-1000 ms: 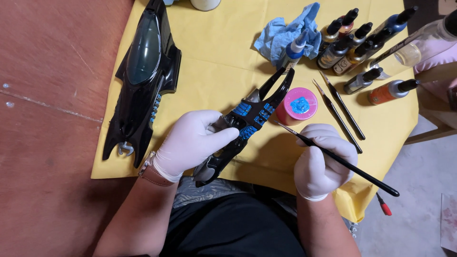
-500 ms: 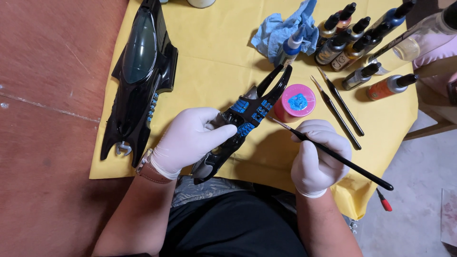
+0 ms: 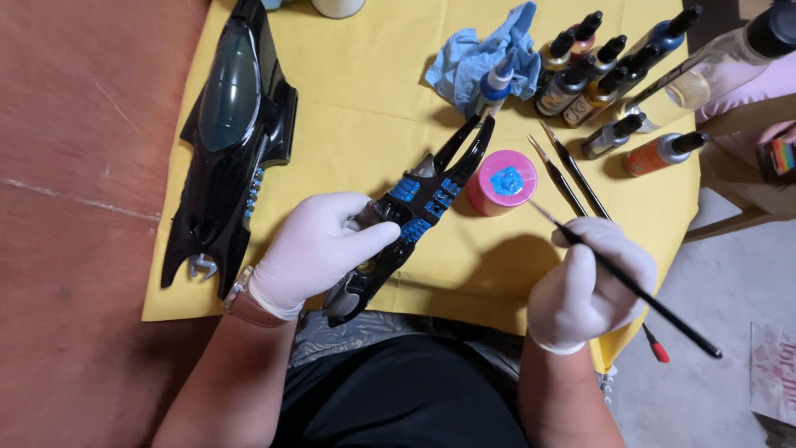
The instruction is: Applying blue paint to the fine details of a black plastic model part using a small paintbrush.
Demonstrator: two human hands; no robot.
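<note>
Head view: gloved left hand grips black-blue model part mid-body; likely light, rigid, thin prongs fragile; right hand pinches paintbrush.

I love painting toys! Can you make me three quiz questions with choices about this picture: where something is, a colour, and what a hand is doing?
1. Where is the pink pot?
A. On the yellow cloth
B. On the floor
C. In a hand

2. What colour are the painted patches on the held model part?
A. Red
B. Blue
C. Green

3. What does the right hand hold?
A. Nothing
B. A bottle
C. A thin paintbrush

Answers: 1 A, it stands on the cloth beside the part; 2 B, blue panels show on black; 3 C, gloved fingers grip the brush.
</note>
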